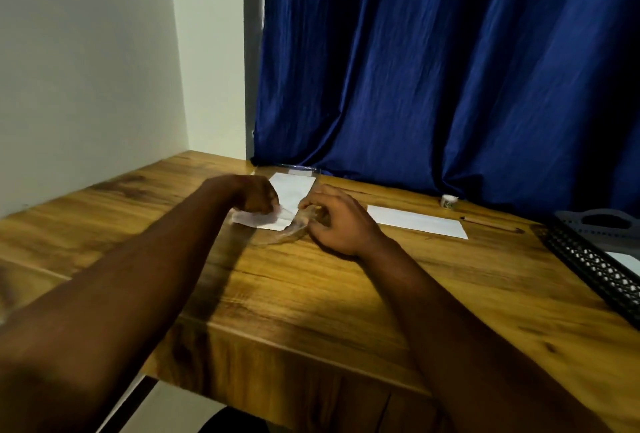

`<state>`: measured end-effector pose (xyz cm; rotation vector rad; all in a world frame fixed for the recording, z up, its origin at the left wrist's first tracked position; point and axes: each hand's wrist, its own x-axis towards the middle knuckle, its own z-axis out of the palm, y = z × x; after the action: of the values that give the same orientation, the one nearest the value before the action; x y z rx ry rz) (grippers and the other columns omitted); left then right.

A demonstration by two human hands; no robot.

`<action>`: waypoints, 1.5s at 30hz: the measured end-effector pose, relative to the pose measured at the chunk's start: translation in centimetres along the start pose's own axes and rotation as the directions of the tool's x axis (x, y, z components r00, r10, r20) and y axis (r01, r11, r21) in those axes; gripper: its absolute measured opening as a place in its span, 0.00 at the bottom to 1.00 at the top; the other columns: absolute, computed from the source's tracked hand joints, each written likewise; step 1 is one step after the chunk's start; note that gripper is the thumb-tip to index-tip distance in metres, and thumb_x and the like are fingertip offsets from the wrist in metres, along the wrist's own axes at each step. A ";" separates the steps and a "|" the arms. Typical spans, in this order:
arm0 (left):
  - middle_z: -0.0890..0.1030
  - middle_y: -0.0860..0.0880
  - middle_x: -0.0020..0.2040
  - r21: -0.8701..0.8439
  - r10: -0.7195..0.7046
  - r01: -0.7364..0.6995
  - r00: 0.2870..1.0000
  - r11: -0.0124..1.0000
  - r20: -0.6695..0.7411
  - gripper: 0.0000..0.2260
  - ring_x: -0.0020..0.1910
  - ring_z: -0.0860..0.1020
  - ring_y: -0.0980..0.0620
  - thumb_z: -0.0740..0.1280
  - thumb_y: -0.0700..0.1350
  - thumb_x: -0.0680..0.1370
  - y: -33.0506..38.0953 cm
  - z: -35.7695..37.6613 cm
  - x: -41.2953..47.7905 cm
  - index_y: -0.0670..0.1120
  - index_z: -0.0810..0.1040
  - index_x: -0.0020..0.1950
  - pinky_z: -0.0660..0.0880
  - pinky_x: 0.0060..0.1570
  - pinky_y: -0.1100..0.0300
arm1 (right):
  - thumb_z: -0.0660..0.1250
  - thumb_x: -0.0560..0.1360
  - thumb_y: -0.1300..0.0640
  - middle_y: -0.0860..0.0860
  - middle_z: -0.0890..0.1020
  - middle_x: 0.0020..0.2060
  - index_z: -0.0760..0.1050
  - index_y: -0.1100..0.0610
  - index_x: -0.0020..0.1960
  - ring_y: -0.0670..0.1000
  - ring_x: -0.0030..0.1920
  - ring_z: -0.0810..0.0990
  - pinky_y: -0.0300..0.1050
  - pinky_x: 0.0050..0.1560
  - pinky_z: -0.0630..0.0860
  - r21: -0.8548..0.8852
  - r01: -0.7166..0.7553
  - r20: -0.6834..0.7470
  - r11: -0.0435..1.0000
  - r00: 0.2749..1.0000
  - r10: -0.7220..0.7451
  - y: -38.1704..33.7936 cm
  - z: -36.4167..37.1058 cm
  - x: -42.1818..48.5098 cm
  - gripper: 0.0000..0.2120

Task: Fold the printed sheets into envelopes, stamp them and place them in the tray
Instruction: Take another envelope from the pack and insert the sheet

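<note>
Dim, warm light; hands motion-blurred (wide-angle bending at edges).

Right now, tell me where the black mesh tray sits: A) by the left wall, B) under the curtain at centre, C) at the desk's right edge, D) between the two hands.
C: the black mesh tray lies at the far right of the wooden desk, well away from both hands.

No legible text; sheets point(292, 190) and small pot point(449, 201) unreadable.
</note>
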<state>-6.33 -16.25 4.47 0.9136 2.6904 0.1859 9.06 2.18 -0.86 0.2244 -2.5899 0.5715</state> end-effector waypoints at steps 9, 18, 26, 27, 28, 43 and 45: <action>0.77 0.46 0.71 0.052 0.037 -0.030 0.988 0.998 -0.152 0.16 0.68 0.75 0.46 0.66 0.50 0.84 0.1 0.8 -0.8 0.48 0.79 0.71 0.73 0.68 0.50 | 0.74 0.76 0.46 0.48 0.68 0.78 0.84 0.44 0.64 0.52 0.78 0.62 0.60 0.74 0.60 -0.332 -0.039 0.034 0.943 0.998 0.054 -5.0 2.6 2.0 0.16; 0.78 0.47 0.72 -0.017 0.119 -0.127 0.962 0.992 -0.246 0.15 0.69 0.75 0.47 0.63 0.45 0.86 0.0 1.0 -2.1 0.46 0.80 0.72 0.67 0.62 0.60 | 0.69 0.79 0.52 0.50 0.59 0.84 0.80 0.47 0.70 0.57 0.84 0.51 0.69 0.76 0.50 -0.478 -0.224 0.140 0.849 0.935 0.325 -6.0 4.6 3.5 0.19; 0.80 0.44 0.69 -0.080 0.118 -0.147 0.950 0.986 -0.290 0.14 0.64 0.78 0.49 0.65 0.43 0.85 -0.3 2.0 -2.8 0.44 0.80 0.70 0.69 0.59 0.61 | 0.72 0.79 0.55 0.50 0.71 0.76 0.82 0.47 0.67 0.55 0.79 0.61 0.66 0.76 0.52 -0.512 -0.195 0.045 0.837 0.967 0.252 -6.5 4.8 2.9 0.17; 0.81 0.44 0.69 -0.081 0.123 -0.152 0.950 0.985 -0.285 0.14 0.62 0.78 0.51 0.65 0.43 0.85 -0.2 2.1 -2.8 0.43 0.80 0.70 0.69 0.57 0.62 | 0.71 0.79 0.55 0.51 0.70 0.76 0.82 0.48 0.68 0.55 0.79 0.62 0.67 0.76 0.51 -0.520 -0.177 0.045 0.835 0.971 0.234 -6.5 4.7 2.8 0.17; 0.81 0.44 0.69 -0.078 0.126 -0.153 0.952 0.985 -0.278 0.14 0.60 0.77 0.52 0.66 0.43 0.85 -0.2 2.1 -2.9 0.43 0.80 0.70 0.68 0.56 0.62 | 0.70 0.79 0.54 0.51 0.70 0.75 0.82 0.48 0.67 0.55 0.78 0.62 0.68 0.76 0.51 -0.513 -0.159 0.037 0.843 0.978 0.207 -6.5 4.5 2.6 0.17; 0.76 0.44 0.72 -0.121 0.033 -0.036 0.999 0.992 -0.032 0.16 0.67 0.74 0.47 0.60 0.42 0.87 -0.1 0.2 -4.5 0.43 0.77 0.73 0.69 0.66 0.58 | 0.63 0.83 0.49 0.43 0.80 0.58 0.80 0.50 0.51 0.45 0.61 0.71 0.48 0.62 0.55 0.137 -0.191 0.105 0.972 0.979 0.178 -6.6 0.6 0.7 0.09; 0.76 0.44 0.72 -0.149 0.027 -0.030 0.999 0.988 -0.023 0.15 0.69 0.74 0.43 0.60 0.42 0.87 -0.2 0.1 -4.6 0.44 0.77 0.73 0.71 0.70 0.52 | 0.63 0.83 0.49 0.42 0.81 0.54 0.79 0.49 0.49 0.46 0.59 0.74 0.52 0.65 0.62 0.164 -0.164 0.072 0.973 0.985 0.154 -6.9 0.3 0.7 0.09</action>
<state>-2.92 -19.18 5.40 0.9088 2.6409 0.3994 10.08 -4.24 1.66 0.0901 -2.6332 0.8565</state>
